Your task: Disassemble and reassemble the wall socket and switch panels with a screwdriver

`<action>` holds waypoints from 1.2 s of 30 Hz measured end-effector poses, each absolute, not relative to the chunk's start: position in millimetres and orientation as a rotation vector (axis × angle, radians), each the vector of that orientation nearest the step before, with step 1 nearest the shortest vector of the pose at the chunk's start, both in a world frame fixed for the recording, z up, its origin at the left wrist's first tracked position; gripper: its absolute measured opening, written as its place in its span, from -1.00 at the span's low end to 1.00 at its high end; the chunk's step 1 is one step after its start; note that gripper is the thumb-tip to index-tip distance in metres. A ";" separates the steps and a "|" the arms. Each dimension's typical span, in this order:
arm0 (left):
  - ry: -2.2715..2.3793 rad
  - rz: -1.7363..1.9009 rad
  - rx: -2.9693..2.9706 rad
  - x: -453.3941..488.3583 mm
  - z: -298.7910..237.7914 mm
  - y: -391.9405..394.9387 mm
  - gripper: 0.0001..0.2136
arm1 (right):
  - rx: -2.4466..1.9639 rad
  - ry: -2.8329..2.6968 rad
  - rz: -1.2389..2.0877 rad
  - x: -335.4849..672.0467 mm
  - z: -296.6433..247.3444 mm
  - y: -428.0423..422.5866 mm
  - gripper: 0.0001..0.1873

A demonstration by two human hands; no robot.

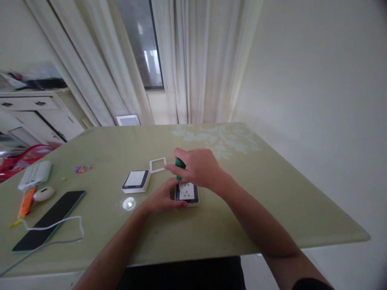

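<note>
A wall socket (187,191) with a white face and dark surround lies flat on the table in front of me. My left hand (163,196) grips it from the left, thumb along the near side and fingers at the far side. My right hand (201,167) is closed around the green handle of a screwdriver (180,164), held upright. Its shaft points down at the socket's far left corner; the tip is too small to make out. Left of my hands sits a white switch (136,179) with a dark surround. Just beyond it lies a white cover frame (158,165).
On the left lie a black flat slab (50,220), a white cable (60,222), an orange-handled tool (27,202), a white oval object (44,194) and a white block (35,175). Small colourful pieces (81,169) are farther back. A wall (326,100) borders the table's right side.
</note>
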State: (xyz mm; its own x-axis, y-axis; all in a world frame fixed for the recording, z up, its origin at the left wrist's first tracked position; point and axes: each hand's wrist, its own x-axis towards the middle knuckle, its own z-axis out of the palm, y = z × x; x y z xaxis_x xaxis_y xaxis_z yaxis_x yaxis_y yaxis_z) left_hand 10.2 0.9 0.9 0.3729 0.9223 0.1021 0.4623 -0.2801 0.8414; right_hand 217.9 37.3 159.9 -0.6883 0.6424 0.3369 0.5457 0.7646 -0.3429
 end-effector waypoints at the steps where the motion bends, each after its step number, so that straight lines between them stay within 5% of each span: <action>1: 1.197 0.782 1.890 10.3 1.1 0.8 -0.31 | -0.895 -2.525 0.310 218.0 160.6 36.2 -0.70; 5: 1.180 0.794 1.894 10.1 2.2 0.2 -0.29 | -0.486 -2.614 0.556 224.3 164.4 35.7 -0.86; 10: 1.154 0.839 1.909 7.6 0.9 -0.9 -0.30 | -0.928 -2.505 0.236 224.3 159.2 41.0 -0.75; 16: 1.120 0.984 1.879 4.0 -0.2 -0.1 -0.53 | -0.566 -2.583 0.280 220.2 152.7 42.0 -0.85; 24: 1.169 1.009 1.877 1.6 1.4 1.3 -0.59 | -0.819 -2.548 0.176 219.3 153.9 39.5 -0.69; 29: 1.241 0.917 1.916 0.5 1.0 -2.9 -0.26 | -0.632 -2.500 0.351 219.2 150.3 42.2 -0.73; 36: 1.148 0.785 1.902 8.4 6.1 -9.1 -0.34 | -0.497 -2.575 0.401 221.2 155.5 36.9 -0.74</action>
State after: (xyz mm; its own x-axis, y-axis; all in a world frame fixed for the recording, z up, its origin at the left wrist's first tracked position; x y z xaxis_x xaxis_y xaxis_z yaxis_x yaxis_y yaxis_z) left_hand 8.4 -9.1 6.1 0.4054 0.9069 0.1146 0.4353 -0.3018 0.8482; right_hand 221.2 36.9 155.5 -0.8168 0.4133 0.4026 0.2712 0.8909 -0.3643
